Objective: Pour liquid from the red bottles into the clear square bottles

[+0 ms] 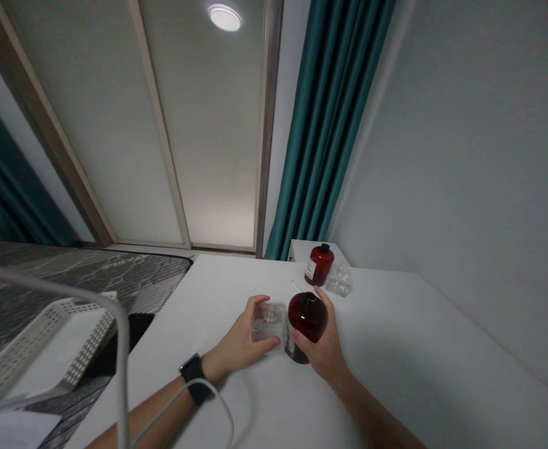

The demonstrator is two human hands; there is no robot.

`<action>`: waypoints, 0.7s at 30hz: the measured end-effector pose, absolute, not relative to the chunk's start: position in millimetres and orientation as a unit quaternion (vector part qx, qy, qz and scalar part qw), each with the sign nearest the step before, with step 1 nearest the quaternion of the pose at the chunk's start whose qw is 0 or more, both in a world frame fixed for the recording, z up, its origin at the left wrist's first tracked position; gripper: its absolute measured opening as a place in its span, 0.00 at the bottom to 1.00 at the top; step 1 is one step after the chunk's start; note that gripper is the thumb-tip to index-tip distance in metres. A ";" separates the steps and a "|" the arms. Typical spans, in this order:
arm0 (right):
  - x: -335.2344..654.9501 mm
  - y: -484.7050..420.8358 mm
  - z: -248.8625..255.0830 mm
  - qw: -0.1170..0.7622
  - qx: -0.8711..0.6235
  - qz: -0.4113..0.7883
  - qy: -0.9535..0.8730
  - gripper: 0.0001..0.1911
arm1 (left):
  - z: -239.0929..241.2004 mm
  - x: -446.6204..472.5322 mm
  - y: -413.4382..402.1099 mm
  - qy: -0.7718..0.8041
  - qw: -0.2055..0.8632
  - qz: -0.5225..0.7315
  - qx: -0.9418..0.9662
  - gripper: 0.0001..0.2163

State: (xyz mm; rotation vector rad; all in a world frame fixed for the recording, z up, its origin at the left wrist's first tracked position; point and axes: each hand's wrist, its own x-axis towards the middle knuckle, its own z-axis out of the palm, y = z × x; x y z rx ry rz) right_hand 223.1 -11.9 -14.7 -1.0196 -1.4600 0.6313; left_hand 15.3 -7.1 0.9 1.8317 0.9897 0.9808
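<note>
My left hand (243,340) is closed around a small clear square bottle (269,324) standing on the white table (395,349). A black watch sits on that wrist. Right beside it, my right hand (325,349) is wrapped round a dark red bottle (305,321), which touches the clear one. Farther back on the table stand a second dark red bottle (319,264) with a white label and another clear bottle (340,280), both untouched.
A white perforated basket (49,337) lies at the left on a grey patterned bed surface (91,274). A white cable (123,349) arcs across the left foreground. Teal curtains (330,125) hang behind the table; a white wall runs along the right.
</note>
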 end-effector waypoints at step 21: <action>243.2 -5.8 -17.8 0.453 -0.460 0.159 -0.747 0.44 | 13.1 -3.9 4.0 0.393 0.204 0.277 0.853 0.38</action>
